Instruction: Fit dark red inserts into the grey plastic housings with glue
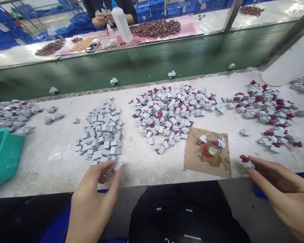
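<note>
My left hand [98, 189] is at the near end of a pile of small grey plastic parts [103, 131], its thumb and forefinger closed on one grey plastic part [118, 165]. Off to the right, my right hand [276, 185] pinches a grey and dark-red plastic piece [247, 162] just above the table's front edge. Between the hands lies a cardboard square [192, 162], wet with a brownish liquid. A small round dish [212, 150] rests on it, with two grey and red pieces [202, 139] beside the dish.
Heaps of grey and red pieces [167, 111] cover the middle and right [266, 104] of the white table. At the left edge stands a green basket [7, 155]. Beyond the table runs a green conveyor belt [142, 64] carrying scattered parts. Across it, a person's hands [101, 18] work behind a white bottle [122, 25].
</note>
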Tool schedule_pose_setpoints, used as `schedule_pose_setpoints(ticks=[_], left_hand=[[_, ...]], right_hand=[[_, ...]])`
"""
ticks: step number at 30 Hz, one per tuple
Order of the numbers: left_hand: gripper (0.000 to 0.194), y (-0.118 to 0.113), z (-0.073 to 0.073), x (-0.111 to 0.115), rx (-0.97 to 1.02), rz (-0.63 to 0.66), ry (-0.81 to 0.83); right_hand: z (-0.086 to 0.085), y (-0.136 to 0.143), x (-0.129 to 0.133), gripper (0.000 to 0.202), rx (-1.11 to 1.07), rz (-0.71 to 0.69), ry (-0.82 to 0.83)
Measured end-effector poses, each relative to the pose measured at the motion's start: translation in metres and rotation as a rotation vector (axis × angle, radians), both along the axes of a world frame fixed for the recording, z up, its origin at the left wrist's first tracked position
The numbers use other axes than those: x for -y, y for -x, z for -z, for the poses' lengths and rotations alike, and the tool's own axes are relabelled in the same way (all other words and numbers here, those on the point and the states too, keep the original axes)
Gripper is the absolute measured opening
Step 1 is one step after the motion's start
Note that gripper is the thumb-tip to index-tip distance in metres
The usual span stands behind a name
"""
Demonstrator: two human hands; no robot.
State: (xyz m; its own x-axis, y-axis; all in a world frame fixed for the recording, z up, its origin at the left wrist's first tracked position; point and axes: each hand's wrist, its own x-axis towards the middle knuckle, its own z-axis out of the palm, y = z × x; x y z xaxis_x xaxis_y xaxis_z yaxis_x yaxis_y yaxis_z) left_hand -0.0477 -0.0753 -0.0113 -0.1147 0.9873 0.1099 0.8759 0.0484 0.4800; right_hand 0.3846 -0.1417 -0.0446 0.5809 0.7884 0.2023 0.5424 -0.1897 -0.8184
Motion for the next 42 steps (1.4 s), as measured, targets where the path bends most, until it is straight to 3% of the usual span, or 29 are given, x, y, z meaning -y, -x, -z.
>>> schedule_pose_setpoints(ticks=[4, 8, 12, 16, 21, 24, 29, 31, 34, 39, 42], left_hand=[[0.022, -0.039, 0.010, -0.004, 0.295, 0.180, 0.126], [0.018, -0.071, 0.018, -0.014, 0.292, 0.347, 0.114], [0.022, -0.074, 0.018, -0.023, 0.218, 0.423, 0.125], [0.026, -0.075, 0.009, -0.028, 0.324, 0.406, 0.222], [0.033, -0.092, -0.007, -0.031, 0.637, 0.209, 0.385], [0.036, -0.092, -0.006, -0.036, 0.709, 0.185, 0.407], [0.044, -0.082, 0.001, -0.041, 0.867, 0.204, 0.597], [0.045, -0.083, 0.000, -0.040, 0.823, 0.178, 0.560], [0.039, -0.086, 0.002, -0.035, 0.570, 0.179, 0.368], [0.028, -0.081, 0.020, -0.028, 0.210, 0.491, 0.156], [0.040, -0.072, 0.026, -0.024, 0.102, 0.623, 0.095]], right_hand=[[-0.019, 0.024, -0.011, 0.020, -0.094, -0.038, -0.015], [-0.023, 0.037, -0.017, 0.022, -0.135, -0.152, -0.057], [-0.022, 0.042, -0.017, 0.019, -0.160, -0.127, -0.046], [-0.023, 0.043, -0.017, 0.017, -0.170, -0.110, -0.055], [-0.027, 0.042, -0.019, 0.018, -0.166, -0.103, -0.074], [-0.027, 0.043, -0.020, 0.018, -0.172, -0.132, -0.072], [-0.027, 0.048, -0.022, 0.020, -0.207, -0.172, -0.072], [-0.028, 0.049, -0.023, 0.019, -0.205, -0.193, -0.066], [-0.029, 0.049, -0.025, 0.021, -0.174, -0.221, -0.069], [-0.030, 0.051, -0.030, 0.022, -0.096, -0.256, -0.093], [-0.029, 0.052, -0.033, 0.023, -0.066, -0.274, -0.112]])
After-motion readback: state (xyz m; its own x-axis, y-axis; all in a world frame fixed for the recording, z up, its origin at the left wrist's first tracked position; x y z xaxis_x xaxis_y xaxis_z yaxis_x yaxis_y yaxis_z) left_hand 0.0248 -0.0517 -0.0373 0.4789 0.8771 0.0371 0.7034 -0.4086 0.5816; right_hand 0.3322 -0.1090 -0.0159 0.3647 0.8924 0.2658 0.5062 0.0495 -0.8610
